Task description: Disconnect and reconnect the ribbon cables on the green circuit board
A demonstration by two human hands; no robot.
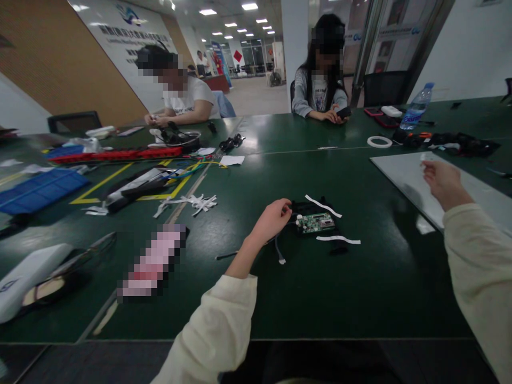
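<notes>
My left hand (272,221) is closed, its fingertips curled together at the left edge of a green circuit board (318,223); what they pinch is hidden. The board lies on a black case (301,206). Grey cables (279,249) run out from under the hand, one ending in a white plug. White strips (338,240) lie just in front of the board and behind it. Over the pale flat board (404,170) on the right, my right hand (445,181) is raised, thumb and fingers pinched around a small whitish piece (424,156).
A phone (154,260) lies left of my arm, with scattered white strips (198,202) behind it. At the far right stand a water bottle (416,109) and a tape roll (379,142). A blue tray (40,188) is at left. Two people sit across the table.
</notes>
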